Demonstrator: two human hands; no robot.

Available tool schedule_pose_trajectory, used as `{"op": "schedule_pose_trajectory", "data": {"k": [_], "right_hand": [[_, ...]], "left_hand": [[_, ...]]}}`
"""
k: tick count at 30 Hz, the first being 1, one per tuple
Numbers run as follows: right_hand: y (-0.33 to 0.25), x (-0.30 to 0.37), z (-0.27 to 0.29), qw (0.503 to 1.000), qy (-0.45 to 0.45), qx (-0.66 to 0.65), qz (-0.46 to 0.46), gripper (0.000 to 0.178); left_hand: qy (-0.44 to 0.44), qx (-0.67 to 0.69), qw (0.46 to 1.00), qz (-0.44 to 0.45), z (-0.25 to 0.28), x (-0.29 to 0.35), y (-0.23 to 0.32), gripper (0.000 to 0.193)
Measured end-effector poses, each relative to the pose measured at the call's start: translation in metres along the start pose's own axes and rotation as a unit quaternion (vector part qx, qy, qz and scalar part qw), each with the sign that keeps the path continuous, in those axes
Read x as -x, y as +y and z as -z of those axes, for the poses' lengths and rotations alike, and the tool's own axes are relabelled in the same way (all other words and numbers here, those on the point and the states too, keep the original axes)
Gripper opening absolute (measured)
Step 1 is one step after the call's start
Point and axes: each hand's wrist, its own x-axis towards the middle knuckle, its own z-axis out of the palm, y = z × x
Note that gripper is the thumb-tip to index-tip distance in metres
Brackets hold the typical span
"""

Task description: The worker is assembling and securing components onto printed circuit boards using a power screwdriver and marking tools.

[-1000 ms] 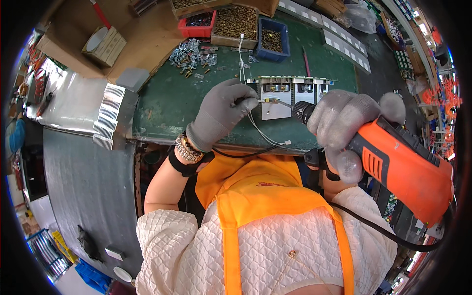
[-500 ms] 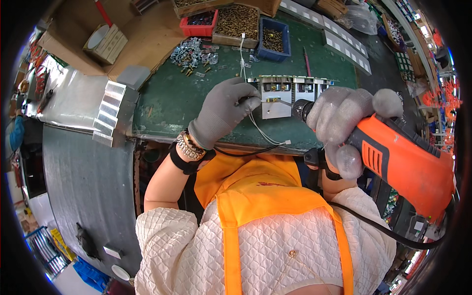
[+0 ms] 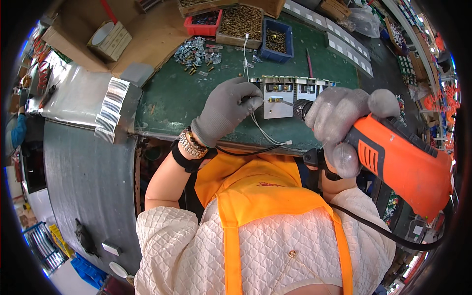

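My right hand, in a grey glove, is wrapped round an orange and black power screwdriver. From its black chuck a thin bit points left. A small brass-coloured screw shows near the bit's end. Facing it, my gloved left hand has thumb and forefinger pinched together; whatever they hold is too small to make out. Behind the bit stands a circuit board, seen edge-on, with silvery metal plates attached. White wires with a plug hang below my left fingers.
Brass screws fill a wooden box and a blue bin; a red bin stands beside them. Loose metal clips lie on the green bench. Finned heatsinks are stacked at the left. The tool's black cord crosses my right side.
The whole view has shifted slightly. Both hands keep their grips, and the bit still points toward my left fingertips.
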Motion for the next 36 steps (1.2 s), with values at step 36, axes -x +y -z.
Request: {"op": "schedule_pose_trajectory", "data": {"k": [36], "right_hand": [[-0.005,0.174,0.099,0.797,0.330,-0.168,-0.476,0.056]], "left_hand": [[-0.131,0.065,0.983,0.108,-0.016,-0.033,-0.002,0.047]]}}
